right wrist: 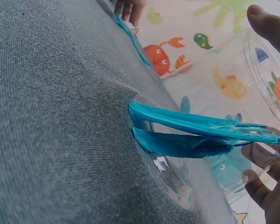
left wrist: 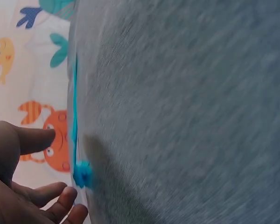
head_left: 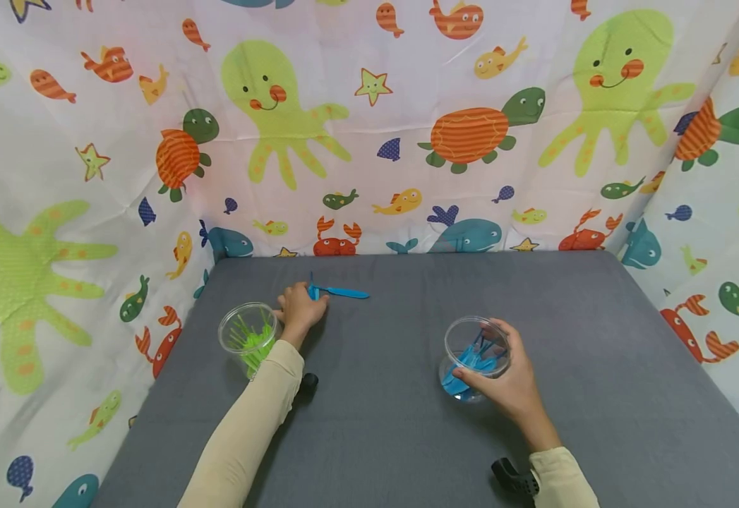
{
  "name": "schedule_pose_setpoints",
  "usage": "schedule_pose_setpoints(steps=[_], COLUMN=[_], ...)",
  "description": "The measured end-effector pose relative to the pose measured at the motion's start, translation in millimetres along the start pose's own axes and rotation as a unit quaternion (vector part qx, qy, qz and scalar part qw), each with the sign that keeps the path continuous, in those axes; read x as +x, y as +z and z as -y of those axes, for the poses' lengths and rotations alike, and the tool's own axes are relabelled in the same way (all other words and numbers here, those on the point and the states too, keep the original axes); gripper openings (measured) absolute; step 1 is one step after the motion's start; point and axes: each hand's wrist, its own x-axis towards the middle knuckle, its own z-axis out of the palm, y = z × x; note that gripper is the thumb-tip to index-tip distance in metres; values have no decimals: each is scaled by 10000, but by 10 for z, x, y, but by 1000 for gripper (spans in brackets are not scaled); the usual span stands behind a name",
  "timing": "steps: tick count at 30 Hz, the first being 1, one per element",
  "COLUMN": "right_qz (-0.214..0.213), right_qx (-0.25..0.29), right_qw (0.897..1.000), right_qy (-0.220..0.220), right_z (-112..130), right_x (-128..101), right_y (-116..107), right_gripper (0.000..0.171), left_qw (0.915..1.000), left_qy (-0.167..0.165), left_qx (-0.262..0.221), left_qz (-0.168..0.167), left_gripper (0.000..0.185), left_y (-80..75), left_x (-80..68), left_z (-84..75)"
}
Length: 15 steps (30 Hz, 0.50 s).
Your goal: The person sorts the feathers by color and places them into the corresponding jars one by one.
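Observation:
Near the back of the grey table, my left hand (head_left: 301, 308) reaches over the blue feathers lying there. One blue feather (head_left: 348, 293) points out to the right of that hand. In the left wrist view, the thumb and loosely bent fingers (left wrist: 67, 198) stand apart, close by a blue feather (left wrist: 75, 107) seen edge-on. My right hand (head_left: 514, 374) grips a clear plastic cup (head_left: 448, 342) from its right side, thumb in front and fingers behind. Several blue feathers (right wrist: 182, 126) lean inside that cup, quills toward the rim.
A second clear cup (head_left: 224, 337) with bright green feathers (head_left: 256, 346) stands at the left, right beside my left wrist. Dark wrist devices show at the left sleeve (head_left: 308, 382) and at the right sleeve (head_left: 514, 477). Sea-animal print curtains (head_left: 356, 162) enclose the grey table (head_left: 382, 423).

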Motion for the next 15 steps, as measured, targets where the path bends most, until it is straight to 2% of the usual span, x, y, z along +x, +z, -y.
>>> schedule_pose_setpoints(steps=[7,15], right_qz=[-1,1], right_qx=[-37,-2], right_qw=[10000,10000], right_qy=[21,12], right_z=[-16,-16], right_x=[-16,-1], right_y=[-2,1], right_gripper=[102,101], left_qw=[9990,9959], left_qy=[-193,81], left_qx=[391,904], left_qz=[57,1], left_gripper=[57,32], left_y=[-55,-57], left_x=[81,120], left_z=[43,56])
